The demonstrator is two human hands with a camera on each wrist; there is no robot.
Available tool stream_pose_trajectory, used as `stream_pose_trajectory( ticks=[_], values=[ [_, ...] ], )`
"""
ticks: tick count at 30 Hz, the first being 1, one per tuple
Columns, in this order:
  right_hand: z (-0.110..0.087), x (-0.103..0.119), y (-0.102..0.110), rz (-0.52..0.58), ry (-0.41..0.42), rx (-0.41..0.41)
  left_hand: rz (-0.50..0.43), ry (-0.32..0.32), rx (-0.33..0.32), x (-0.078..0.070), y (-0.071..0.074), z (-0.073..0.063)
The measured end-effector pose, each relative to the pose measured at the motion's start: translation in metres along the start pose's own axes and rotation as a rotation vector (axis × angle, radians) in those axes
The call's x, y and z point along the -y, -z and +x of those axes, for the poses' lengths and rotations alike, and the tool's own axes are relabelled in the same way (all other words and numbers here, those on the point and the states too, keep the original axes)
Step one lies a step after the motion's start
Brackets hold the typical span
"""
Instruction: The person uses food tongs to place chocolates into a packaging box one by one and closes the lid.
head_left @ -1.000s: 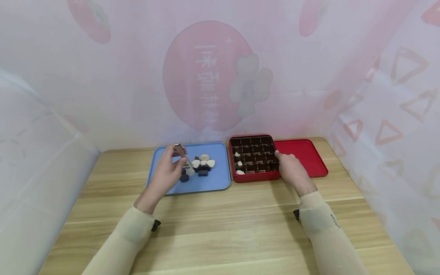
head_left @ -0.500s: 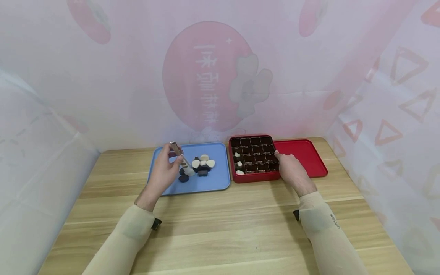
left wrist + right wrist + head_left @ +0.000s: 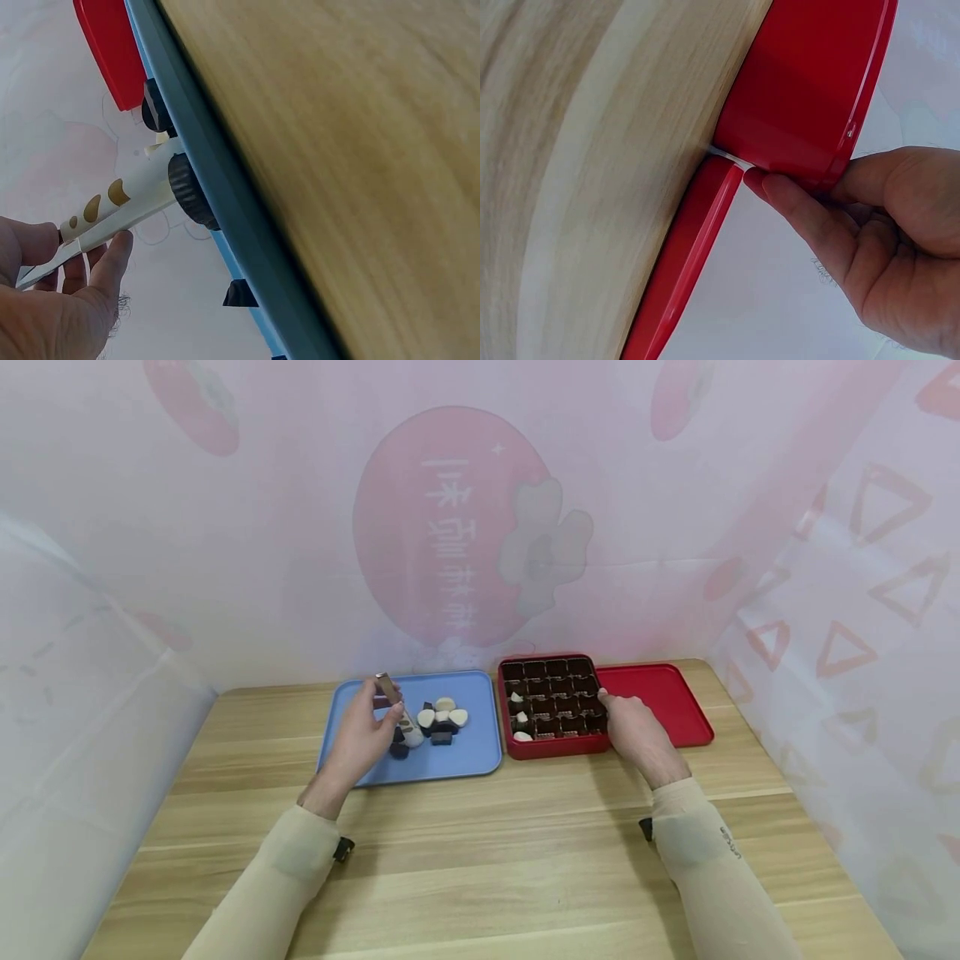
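Note:
In the head view my left hand (image 3: 357,731) pinches metal tongs (image 3: 387,687) between thumb and fingers, over the left part of the blue tray (image 3: 367,777). The tongs' broad tips point down beside dark round chocolates (image 3: 399,750) and overlap them here. In the left wrist view the tongs (image 3: 146,178) show drop-shaped cut-outs, and their tips reach behind a ridged dark chocolate (image 3: 192,193). My right hand (image 3: 637,731) grips the right wall of the red box (image 3: 558,746), thumb at the rim, fingers along the outside in the right wrist view.
White chocolates (image 3: 458,718) and dark ones (image 3: 442,738) cluster mid-tray. Within the box, a brown divided insert (image 3: 567,703) has white pieces (image 3: 522,737) in its left column. A red lid (image 3: 675,702) lies right of the box. A printed cloth (image 3: 285,568) hangs behind the wooden table (image 3: 480,860).
My left hand has shifted slightly, and the tongs now stand more steeply, their tips covering more of the dark chocolates. My right hand stays at the box.

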State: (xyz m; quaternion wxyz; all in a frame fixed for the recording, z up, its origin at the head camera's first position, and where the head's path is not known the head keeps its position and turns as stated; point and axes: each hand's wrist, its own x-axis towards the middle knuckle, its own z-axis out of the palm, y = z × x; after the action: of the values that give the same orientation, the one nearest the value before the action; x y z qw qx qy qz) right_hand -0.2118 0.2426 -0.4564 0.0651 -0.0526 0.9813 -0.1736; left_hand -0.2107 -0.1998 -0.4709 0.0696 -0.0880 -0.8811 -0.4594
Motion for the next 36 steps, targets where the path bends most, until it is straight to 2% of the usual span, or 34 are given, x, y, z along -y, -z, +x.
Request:
stream_pose_trajectory(
  ticks=[13,19,28,31,36],
  values=[
    [0.0,0.003,0.002,0.022,-0.017,0.019,0.095,-0.026,-0.022,0.0,0.002,-0.002],
    [0.001,0.002,0.001,0.016,-0.008,0.012,0.069,-0.042,-0.049,0.0,0.004,-0.003],
    [-0.002,0.004,0.003,0.003,-0.009,0.011,0.067,-0.07,-0.086,-0.015,0.008,0.002],
    [-0.002,0.004,0.004,0.017,-0.018,0.022,0.077,-0.079,-0.092,-0.02,0.007,0.005],
    [0.0,0.001,0.003,0.01,-0.002,0.013,0.041,-0.083,-0.087,-0.026,0.002,0.01]
  ],
)
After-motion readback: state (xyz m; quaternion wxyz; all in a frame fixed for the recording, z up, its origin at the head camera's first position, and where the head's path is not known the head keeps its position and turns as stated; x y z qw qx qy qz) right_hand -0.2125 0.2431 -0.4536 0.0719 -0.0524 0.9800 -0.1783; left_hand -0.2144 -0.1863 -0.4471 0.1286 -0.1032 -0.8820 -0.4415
